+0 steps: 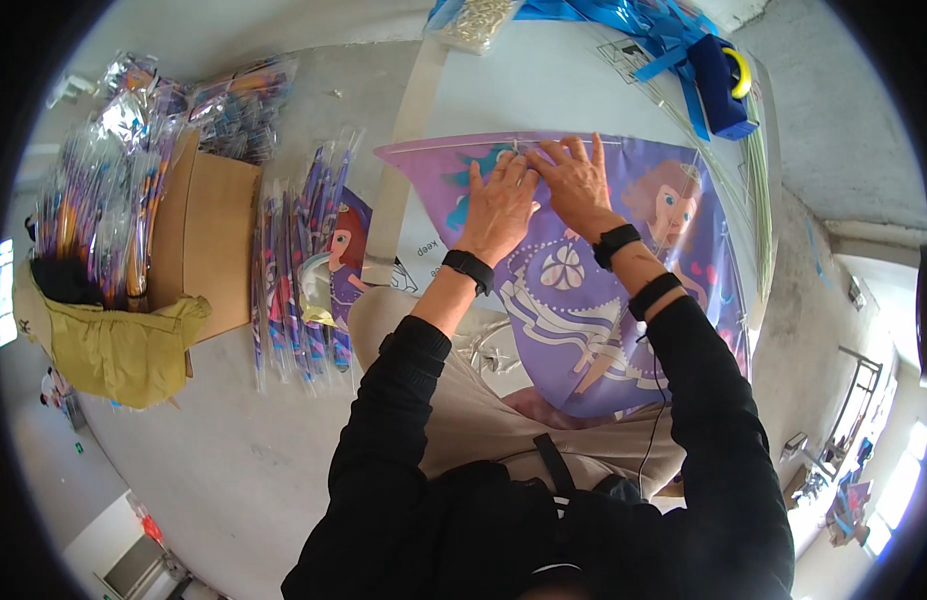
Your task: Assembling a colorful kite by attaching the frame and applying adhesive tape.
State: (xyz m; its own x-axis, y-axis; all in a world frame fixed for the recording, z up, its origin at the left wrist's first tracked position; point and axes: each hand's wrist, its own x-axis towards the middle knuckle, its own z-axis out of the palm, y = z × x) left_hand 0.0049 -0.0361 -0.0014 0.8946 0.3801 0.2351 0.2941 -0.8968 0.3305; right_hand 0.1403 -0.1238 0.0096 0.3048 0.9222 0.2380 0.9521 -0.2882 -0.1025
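Purple printed sheet (566, 290) lies on the white table (544, 85), its long far edge running L to R, pointed corner at far left, near part hanging over the person's lap (464, 425). Most of it spreads near & right of the fingers. L hand (499, 212) & R hand (576, 190) come together abt midway along that edge, equally close; L is nearer the pointed corner. Fingers bent, tips on the sheet; can't tell if they pinch anything. Far right: dark blue block (722, 100) w/ yellow ring (741, 72). Left: wrapped bundles (289, 270) nr cardboard box (219, 240)
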